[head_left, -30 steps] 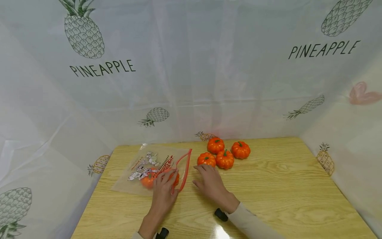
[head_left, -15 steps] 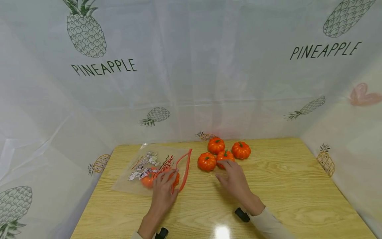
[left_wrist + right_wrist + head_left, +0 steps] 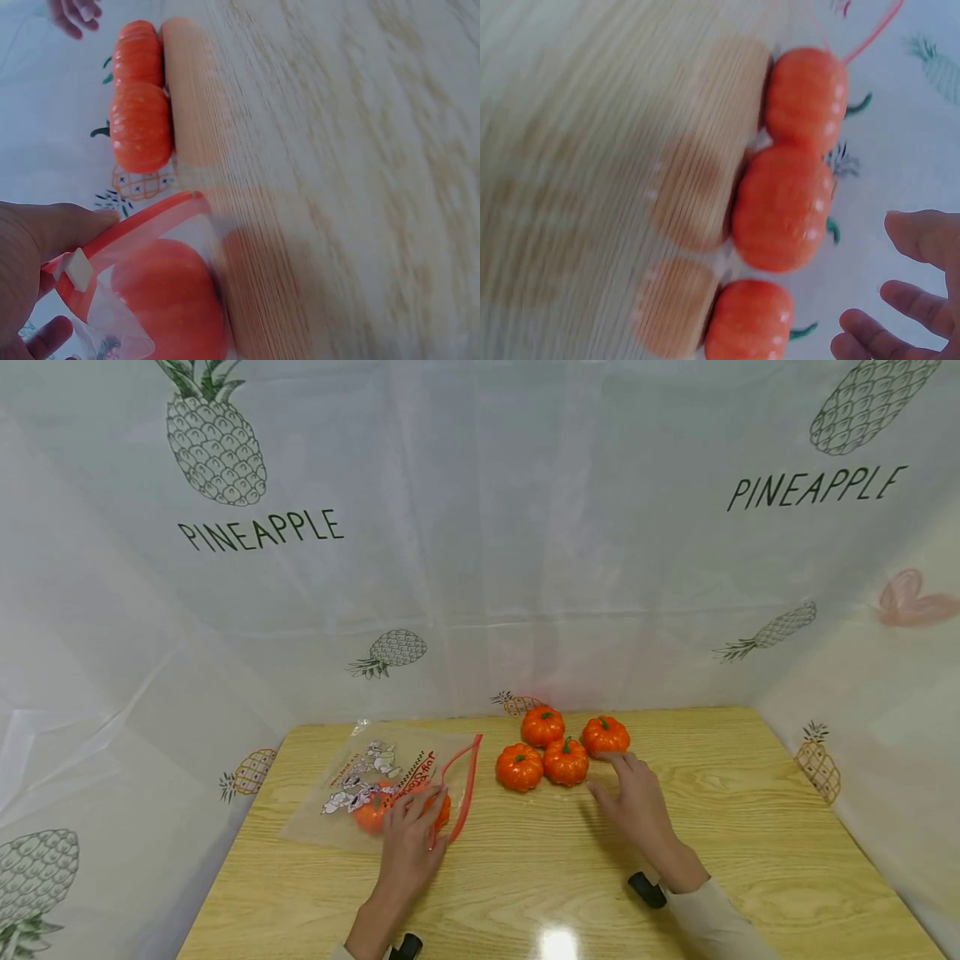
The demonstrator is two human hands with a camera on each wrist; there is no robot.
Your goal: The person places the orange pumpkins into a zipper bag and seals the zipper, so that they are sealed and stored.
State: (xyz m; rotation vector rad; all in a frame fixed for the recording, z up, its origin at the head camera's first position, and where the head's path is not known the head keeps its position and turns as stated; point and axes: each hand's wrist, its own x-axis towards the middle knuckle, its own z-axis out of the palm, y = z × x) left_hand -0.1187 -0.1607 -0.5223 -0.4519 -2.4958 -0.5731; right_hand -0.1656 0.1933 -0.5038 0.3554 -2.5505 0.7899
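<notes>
Here we are at the table [image 3: 525, 877], your two hands well apart. Your left hand [image 3: 411, 835] has the one bag [image 3: 318, 822], thumb and fingers on its red edge [image 3: 142, 221], and the mouth gapes just beside them, facing the side of your right hand [image 3: 639, 802]. One white slider [image 3: 77, 270] sits on that edge, between your left thumb and a finger. Two pumpkins [image 3: 371, 817] show through the bag: one left of your left fingers, one partly covered by them.

Over to your right: fingers spread and loose, nothing in them. Four loose pumpkins [image 3: 566, 762] lie on the table. Three of them bunch close together between your hands and a little beyond; the fourth [image 3: 605, 737] sits straight off your right fingertips. Contact there? You can't tell. Two black mounts [image 3: 647, 890], one at each wrist. Beyond both hands hangs the curtain [image 3: 480, 527], with two "PINEAPPLE" captions in view.
</notes>
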